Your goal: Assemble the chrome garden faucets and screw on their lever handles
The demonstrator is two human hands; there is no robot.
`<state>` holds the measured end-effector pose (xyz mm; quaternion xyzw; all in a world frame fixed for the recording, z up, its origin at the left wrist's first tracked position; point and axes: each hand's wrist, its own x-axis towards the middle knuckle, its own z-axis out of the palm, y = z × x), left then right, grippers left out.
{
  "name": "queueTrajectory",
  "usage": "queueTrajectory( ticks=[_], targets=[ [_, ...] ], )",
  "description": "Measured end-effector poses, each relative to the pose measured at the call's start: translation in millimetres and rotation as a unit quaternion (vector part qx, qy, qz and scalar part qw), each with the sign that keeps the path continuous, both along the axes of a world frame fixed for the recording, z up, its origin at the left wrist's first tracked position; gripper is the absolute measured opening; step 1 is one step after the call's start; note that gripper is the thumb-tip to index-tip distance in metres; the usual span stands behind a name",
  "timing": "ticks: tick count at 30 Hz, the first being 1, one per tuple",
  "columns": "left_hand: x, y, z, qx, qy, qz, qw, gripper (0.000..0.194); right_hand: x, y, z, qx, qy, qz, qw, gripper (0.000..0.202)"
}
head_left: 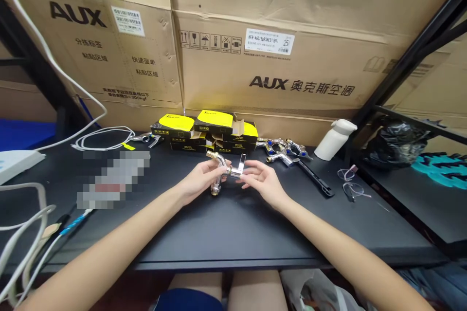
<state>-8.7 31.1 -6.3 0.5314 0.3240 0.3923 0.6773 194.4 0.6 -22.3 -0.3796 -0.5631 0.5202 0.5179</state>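
A chrome faucet [220, 161] with brass threaded ends is held up over the black table's middle. My left hand [202, 180] is closed around its body, thumb on top. My right hand [264, 183] pinches the faucet's side stem, near the flat lever handle that points upward. Behind the hands stand stacked black and yellow boxes [215, 121], one with an open flap. More chrome faucets [282, 148] lie in a group right of the boxes, and another faucet [144, 138] lies to their left.
A white bottle [332, 140], a black tool-like bar [314, 177] and glasses [353, 187] are at the right. White cables [104, 140] and a pixelated object [116, 179] lie left. Large cardboard boxes [219, 72] stand behind the black table [226, 238].
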Motion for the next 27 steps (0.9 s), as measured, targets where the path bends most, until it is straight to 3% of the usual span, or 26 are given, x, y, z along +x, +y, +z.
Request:
queueTrajectory(
  ticks=[3,7,12,17,22,27],
  targets=[
    [1.4,-2.5,1.0,-0.005,-0.016,-0.029,0.999,0.031,-0.5,-1.5,2.7,-0.010,-0.004,0.003,1.000,0.062],
    [2.5,-3.7,1.7,-0.009,-0.038,-0.061,0.997,0.029,-3.6,-4.4,4.5,-0.024,-0.003,-0.007,1.000,0.036],
    [0.2,-1.9,2.2,0.031,-0.041,-0.039,0.998,0.030,-4.9,-8.7,9.5,-0.059,-0.005,0.021,0.998,0.034],
    [-1.8,-1.8,3.9,0.060,0.014,-0.011,0.998,0.034,-0.2,-7.3,8.3,-0.071,-0.052,0.092,0.992,0.031],
    [-2.2,-4.0,3.2,0.069,0.058,-0.034,0.995,0.035,0.8,-8.4,6.8,-0.036,-0.051,0.144,0.988,0.025],
    [1.0,-6.7,-1.2,0.032,0.113,-0.099,0.988,0.036,1.5,-8.4,13.0,-0.039,-0.015,0.141,0.989,0.039]
  ],
)
